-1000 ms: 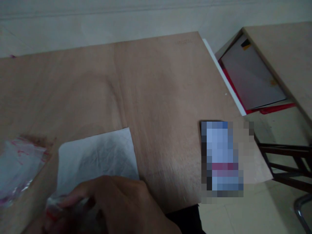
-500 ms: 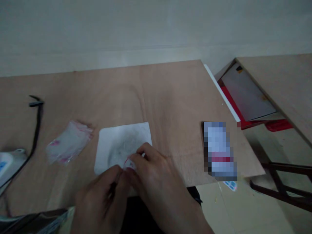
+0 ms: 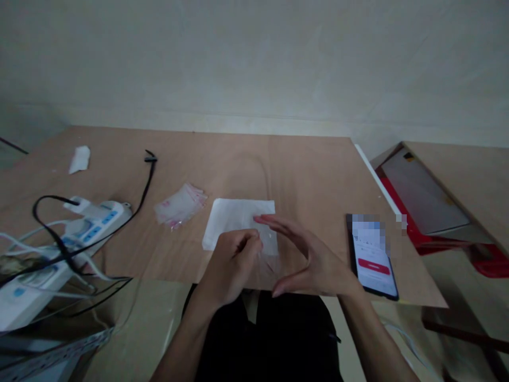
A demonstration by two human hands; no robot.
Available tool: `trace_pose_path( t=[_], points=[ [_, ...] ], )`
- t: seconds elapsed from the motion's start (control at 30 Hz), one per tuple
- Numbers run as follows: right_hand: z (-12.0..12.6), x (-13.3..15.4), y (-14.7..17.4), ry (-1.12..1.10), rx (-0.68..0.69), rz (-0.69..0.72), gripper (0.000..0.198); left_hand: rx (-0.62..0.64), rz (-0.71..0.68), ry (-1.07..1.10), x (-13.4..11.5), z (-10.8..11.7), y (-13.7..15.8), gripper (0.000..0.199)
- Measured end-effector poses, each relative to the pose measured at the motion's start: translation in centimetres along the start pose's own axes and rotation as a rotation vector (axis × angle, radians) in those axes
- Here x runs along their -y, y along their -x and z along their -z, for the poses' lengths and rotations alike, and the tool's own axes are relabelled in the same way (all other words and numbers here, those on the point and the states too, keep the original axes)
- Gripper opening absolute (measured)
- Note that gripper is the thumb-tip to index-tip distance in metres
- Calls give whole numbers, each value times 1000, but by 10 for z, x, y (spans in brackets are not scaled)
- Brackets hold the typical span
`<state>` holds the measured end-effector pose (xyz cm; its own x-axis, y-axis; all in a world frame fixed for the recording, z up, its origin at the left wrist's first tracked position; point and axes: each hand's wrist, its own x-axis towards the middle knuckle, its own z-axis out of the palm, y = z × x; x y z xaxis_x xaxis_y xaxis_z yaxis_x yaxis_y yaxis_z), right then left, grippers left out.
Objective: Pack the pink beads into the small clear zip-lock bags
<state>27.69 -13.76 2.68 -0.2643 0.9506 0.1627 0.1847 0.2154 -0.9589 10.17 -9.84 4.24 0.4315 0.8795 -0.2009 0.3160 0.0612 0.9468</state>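
Note:
My left hand [image 3: 234, 265] is closed in a pinch over the front of a white sheet [image 3: 228, 215]. From its fingers a small clear plastic bag [image 3: 269, 268] hangs toward the right, faint and hard to make out against the wood. My right hand [image 3: 314, 257] stands open beside it, thumb and fingers spread wide apart around the bag's right side, apparently not gripping it. Left of the sheet lies a small pile of clear plastic zip bags [image 3: 181, 204] with pink-red edges.
A phone [image 3: 374, 276] with a lit screen lies at the table's right front. On the left are a white power strip [image 3: 111, 215] with plugs, a black cable [image 3: 149, 183] and a crumpled white paper [image 3: 80, 159]. A second table [image 3: 469, 175] stands at the right.
My hands have come apart: the right has let go and spread its fingers, while the left stays closed. The view has shifted, bringing more of the power strip into sight.

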Motion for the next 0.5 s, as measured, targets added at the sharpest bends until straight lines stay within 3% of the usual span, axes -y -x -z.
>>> trace_pose_path(
  t=[0.13, 0.27, 0.33, 0.4, 0.47, 0.5],
  points=[
    [-12, -17, -13, -105, -86, 8, 60, -14, -18, 163, 9, 4, -9, 23],
    [-17, -30, -20, -253, -184, -4, 53, -45, -36, 268, 23, 5, -17, 28],
    [-15, -34, -23, -280, -194, -33, 47, -147, -95, 341, 31, 3, -23, 28],
    [-12, -36, -30, -240, -193, -59, 40, -327, -131, 480, 38, 1, -31, 23],
    [-5, -31, -40, -114, -163, -55, 39, -446, -28, 728, 40, -2, -39, 19],
    [-1, -26, -46, -8, -123, -37, 40, -438, 69, 871, 39, -4, -43, 22]
  ],
)
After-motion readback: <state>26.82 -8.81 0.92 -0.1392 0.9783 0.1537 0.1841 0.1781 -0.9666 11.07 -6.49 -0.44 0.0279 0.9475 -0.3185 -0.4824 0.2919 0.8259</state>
